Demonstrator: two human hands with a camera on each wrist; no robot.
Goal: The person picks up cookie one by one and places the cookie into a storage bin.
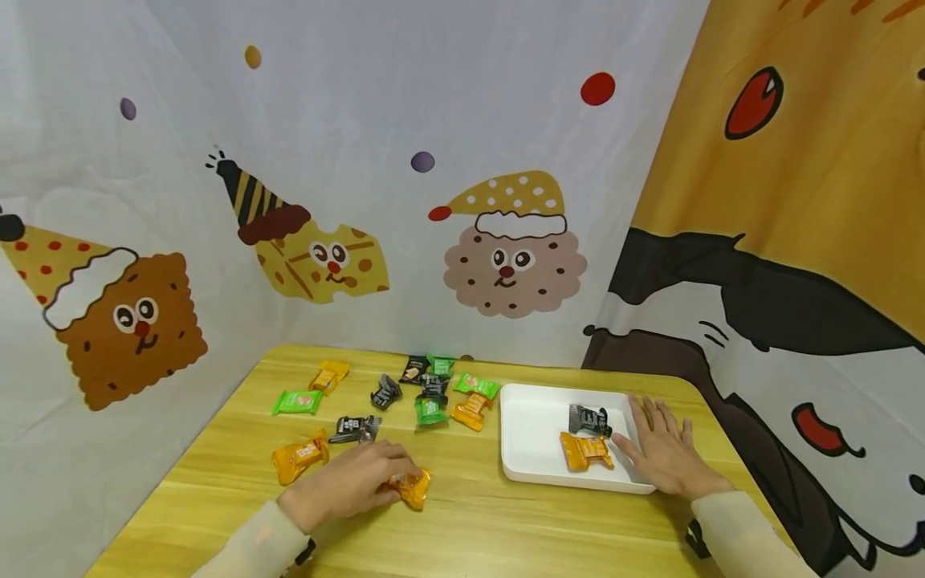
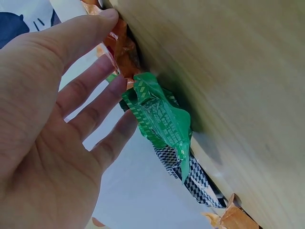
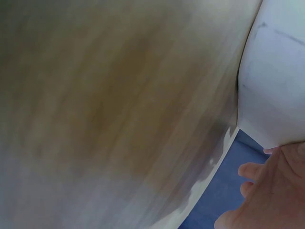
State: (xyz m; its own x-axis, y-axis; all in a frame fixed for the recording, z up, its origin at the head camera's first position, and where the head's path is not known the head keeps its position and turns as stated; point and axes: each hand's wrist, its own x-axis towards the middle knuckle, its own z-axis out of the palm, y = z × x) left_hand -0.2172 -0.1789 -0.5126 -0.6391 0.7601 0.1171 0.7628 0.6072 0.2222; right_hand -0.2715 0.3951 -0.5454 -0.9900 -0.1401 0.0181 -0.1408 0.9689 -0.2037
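Orange packet point(image 1: 414, 492), eight o'clock from tray point(image 1: 531, 437): left hand point(image 1: 352, 483) pinching it; mid-body grip advised. Right hand point(image 1: 668, 453): spread, tray's three o'clock.

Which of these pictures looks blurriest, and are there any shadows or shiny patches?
Head view: bright, fairly even light, the white tray crisp-edged. Left wrist view: tilted, lettering showing on the green wrapper, a soft shadow beside it on the table. Right wrist view: blurriest, table grain smeared, pale haze at lower left, the right hand cut off by the frame.
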